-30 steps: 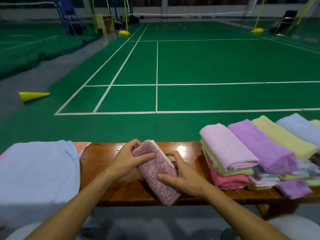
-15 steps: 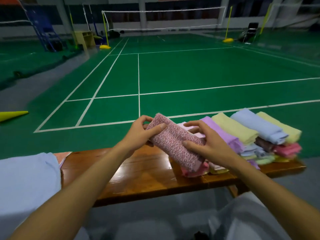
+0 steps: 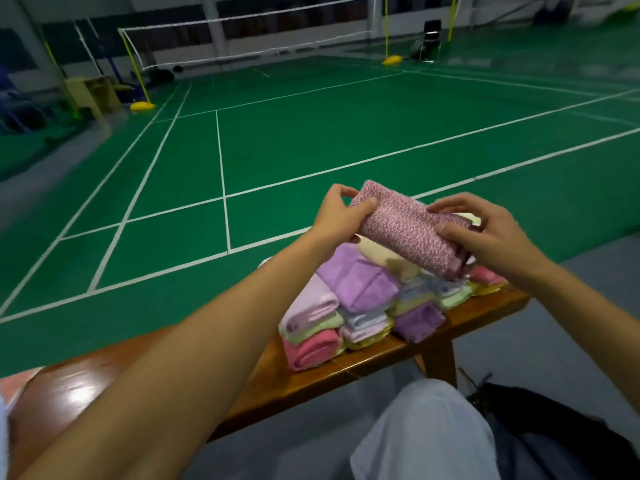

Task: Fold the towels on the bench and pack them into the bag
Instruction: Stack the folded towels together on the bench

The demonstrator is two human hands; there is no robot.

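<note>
Dim hall, blurred edges, glare on bench (image 3: 74,393).

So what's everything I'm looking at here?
speckled pink towel: one, folded, held above the stack
folded towels: a stack, pink, lilac, yellow, green, pale blue, at the bench's right end
bench: one, brown wood, foreground
dark bag: one, floor, lower right
court: green, white lines, beyond the bench
net: one, white, far back
left hand: grips the towel's left end
right hand: holds its right end

Speckled pink towel (image 3: 408,230) is nubbly cloth; bench (image 3: 86,386) glossy varnished wood (reflecting light).
</note>
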